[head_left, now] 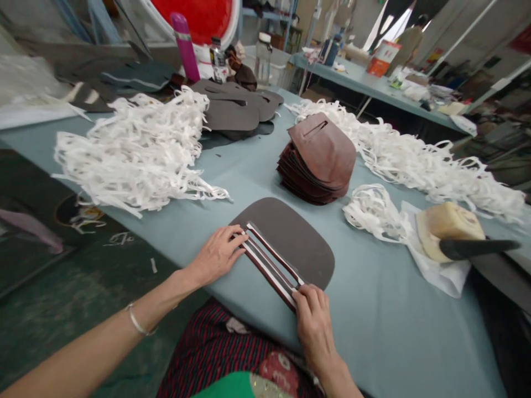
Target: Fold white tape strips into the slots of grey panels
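A flat dark brown leather piece (290, 237) lies on the grey-blue table (232, 177) in front of me. Along its near edge run dark red strips with white tape strips (271, 265) on them. My left hand (218, 254) presses its fingertips on the left end of the strips. My right hand (313, 318) pinches the right end of the strips at the leather's near corner. Behind the piece sits a stack of reddish-brown leather pieces (317, 160).
Heaps of white paper strips lie at the left (136, 149), the right (415, 155) and nearer the right (373, 213). A yellowish block with a dark blade (452, 232) rests on white cloth. Dark leather pieces (236, 108), bottles and a pink flask (185, 47) stand at the back.
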`<move>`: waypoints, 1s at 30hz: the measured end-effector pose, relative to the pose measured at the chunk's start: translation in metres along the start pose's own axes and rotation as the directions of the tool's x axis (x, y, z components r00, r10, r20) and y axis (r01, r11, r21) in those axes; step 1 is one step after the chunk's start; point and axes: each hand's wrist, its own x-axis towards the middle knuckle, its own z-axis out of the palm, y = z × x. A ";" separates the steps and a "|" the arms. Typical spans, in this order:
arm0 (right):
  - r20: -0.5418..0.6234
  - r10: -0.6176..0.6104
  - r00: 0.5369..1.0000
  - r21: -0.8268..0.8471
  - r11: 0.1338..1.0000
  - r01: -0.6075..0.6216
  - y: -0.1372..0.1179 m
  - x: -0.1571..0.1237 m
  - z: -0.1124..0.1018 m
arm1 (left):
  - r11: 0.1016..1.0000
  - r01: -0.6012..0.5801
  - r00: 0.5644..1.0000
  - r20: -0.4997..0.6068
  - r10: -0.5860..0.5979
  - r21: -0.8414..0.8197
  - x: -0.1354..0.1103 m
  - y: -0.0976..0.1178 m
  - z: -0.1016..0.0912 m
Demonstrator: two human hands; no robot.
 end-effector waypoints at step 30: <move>0.156 -0.168 0.973 -0.249 0.947 0.203 -0.006 0.079 0.027 | 0.999 0.022 1.000 -0.004 -0.022 0.047 0.007 0.044 0.011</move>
